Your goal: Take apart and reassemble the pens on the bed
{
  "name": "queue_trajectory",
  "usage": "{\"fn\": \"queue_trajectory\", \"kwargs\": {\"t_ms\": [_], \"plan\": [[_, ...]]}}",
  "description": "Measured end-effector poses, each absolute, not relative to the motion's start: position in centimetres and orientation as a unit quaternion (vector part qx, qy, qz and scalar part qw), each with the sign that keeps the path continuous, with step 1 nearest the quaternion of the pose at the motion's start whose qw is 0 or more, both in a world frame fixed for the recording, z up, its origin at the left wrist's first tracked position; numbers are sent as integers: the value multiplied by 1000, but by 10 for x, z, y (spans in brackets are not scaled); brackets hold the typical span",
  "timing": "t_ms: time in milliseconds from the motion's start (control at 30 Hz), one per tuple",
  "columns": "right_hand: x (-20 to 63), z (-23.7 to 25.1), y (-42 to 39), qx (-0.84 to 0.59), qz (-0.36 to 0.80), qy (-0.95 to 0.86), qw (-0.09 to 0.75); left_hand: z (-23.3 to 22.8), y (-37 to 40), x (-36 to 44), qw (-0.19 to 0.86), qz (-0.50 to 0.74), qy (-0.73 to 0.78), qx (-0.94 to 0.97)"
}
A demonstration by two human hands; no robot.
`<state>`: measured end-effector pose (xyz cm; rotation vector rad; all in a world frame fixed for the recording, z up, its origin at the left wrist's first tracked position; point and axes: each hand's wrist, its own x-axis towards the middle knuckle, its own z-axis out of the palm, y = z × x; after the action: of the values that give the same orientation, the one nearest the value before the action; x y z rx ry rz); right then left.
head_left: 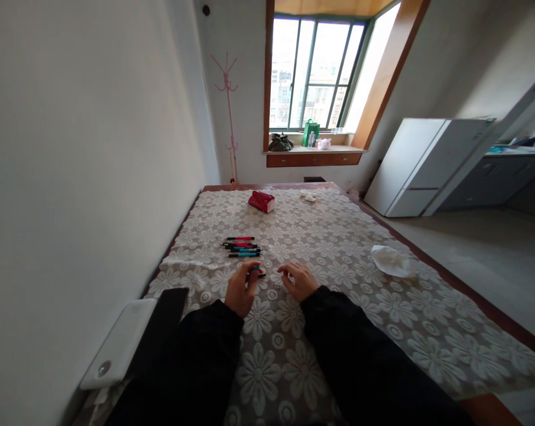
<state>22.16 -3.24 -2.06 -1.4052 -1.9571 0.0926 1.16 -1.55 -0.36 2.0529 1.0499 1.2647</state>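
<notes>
One flower-patterned tabletop (338, 236)

Right hand (300, 281): fingers curl loosely, parted. Left hand (240, 290): fingers pinch together, just beside it. Pens (242, 246) lie grouped just beyond the left hand. Single blue pen (255, 268), partly hidden, is gripped in left fingers.

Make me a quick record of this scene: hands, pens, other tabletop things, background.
left hand: fingertips at a partly hidden pen; grip unclear
right hand: fingers bent, nothing visible in it
pens: grouped beyond the left hand; red, blue and black
tabletop: flower-patterned cloth, red packet, white crumpled item
background: window, pink coat stand
</notes>
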Motion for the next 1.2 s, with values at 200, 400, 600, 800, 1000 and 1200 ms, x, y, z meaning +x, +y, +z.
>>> {"fn": "queue_trajectory", "kwargs": {"t_ms": [200,400,600,800,1000,1200], "plan": [[215,-27,-32,-520,31,-806,282,-5,-15,14,249,466,391,754],[221,-17,-29,-522,120,-699,474,-1,-16,13,196,421,393,794],[222,-8,-33,-510,101,-673,526,-3,-15,12,184,397,388,811],[222,-4,-34,-507,39,-693,511,-4,-15,12,184,381,388,819],[225,-6,-33,-502,21,-703,502,-5,-15,12,186,382,386,819],[226,-9,-31,-486,16,-722,492,-3,-15,13,181,384,384,820]]}}
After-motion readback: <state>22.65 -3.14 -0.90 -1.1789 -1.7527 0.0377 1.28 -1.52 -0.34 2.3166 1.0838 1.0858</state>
